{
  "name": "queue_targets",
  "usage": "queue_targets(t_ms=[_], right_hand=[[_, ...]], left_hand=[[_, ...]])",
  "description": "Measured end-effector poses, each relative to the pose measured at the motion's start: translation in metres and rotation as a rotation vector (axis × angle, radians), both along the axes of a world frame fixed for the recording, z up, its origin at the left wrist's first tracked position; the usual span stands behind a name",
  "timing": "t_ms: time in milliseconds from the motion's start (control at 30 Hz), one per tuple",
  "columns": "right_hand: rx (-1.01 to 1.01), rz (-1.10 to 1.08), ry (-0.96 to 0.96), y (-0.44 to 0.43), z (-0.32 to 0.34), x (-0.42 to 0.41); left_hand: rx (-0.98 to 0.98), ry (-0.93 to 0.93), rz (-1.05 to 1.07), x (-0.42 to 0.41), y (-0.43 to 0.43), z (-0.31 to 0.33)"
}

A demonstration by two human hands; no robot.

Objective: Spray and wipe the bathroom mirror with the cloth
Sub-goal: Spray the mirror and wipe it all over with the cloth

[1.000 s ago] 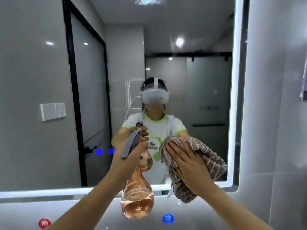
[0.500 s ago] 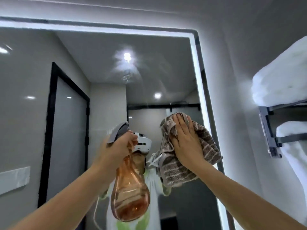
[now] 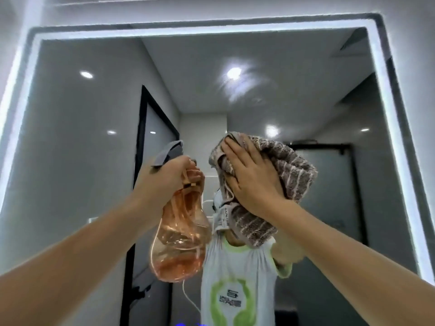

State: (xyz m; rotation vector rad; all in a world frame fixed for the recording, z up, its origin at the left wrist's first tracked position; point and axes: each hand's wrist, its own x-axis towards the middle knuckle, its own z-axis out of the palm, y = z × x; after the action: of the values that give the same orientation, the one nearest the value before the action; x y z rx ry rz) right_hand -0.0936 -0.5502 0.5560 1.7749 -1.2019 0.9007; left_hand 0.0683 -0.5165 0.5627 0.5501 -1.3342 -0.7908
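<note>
A large wall mirror (image 3: 77,128) with a lit white border fills the view. My left hand (image 3: 164,177) grips the neck of a clear orange spray bottle (image 3: 181,241) with a grey trigger head, holding it up in front of the glass. To its right, my right hand (image 3: 251,184) presses a brown striped cloth (image 3: 292,175) flat against the mirror with straight fingers. A white label hangs from the cloth's lower edge. Smeared streaks show on the glass above the cloth, around a reflected ceiling light.
The mirror reflects a person in a white and green shirt (image 3: 233,285), a black-framed door (image 3: 153,147) and grey walls. The lit mirror frame (image 3: 386,74) runs along the top and right side. Grey wall tiles lie beyond it.
The view has tilted upward from the mirror's lower edge to its top. Both hands have risen, and the cloth has slid up the glass. The towel shelf on the right has left the view.
</note>
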Motion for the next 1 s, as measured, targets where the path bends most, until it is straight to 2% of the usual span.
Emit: queue_targets(t_ms=[100, 200, 267, 367, 467, 567, 767, 900, 1000], right_hand=[[-0.058, -0.027, 0.114, 0.004, -0.033, -0.011], [-0.06, -0.046, 0.145, 0.004, -0.016, -0.023], [-0.033, -0.072, 0.036, 0.003, 0.018, -0.013], [-0.097, -0.101, -0.1, -0.004, 0.051, 0.021], [-0.042, -0.058, 0.025, -0.005, 0.04, 0.039], [-0.018, -0.055, 0.141, 0.003, 0.033, 0.019], [-0.154, -0.118, -0.228, 0.011, 0.062, -0.043], [-0.158, -0.157, -0.256, 0.006, 0.096, -0.021], [-0.149, -0.129, -0.121, -0.005, 0.112, 0.021]], left_hand=[[-0.051, -0.044, 0.068, 0.021, 0.002, -0.018], [-0.053, -0.071, 0.041, 0.037, 0.009, -0.021], [-0.033, -0.073, 0.031, 0.046, 0.011, -0.014], [0.004, -0.142, -0.005, 0.057, 0.017, -0.001], [-0.006, -0.105, 0.037, 0.063, 0.021, 0.012], [-0.026, -0.059, 0.053, 0.055, 0.022, 0.02], [0.013, -0.007, -0.072, 0.017, 0.016, 0.035], [0.054, -0.004, -0.165, 0.021, 0.009, 0.048], [-0.008, 0.039, -0.145, 0.034, 0.005, 0.052]])
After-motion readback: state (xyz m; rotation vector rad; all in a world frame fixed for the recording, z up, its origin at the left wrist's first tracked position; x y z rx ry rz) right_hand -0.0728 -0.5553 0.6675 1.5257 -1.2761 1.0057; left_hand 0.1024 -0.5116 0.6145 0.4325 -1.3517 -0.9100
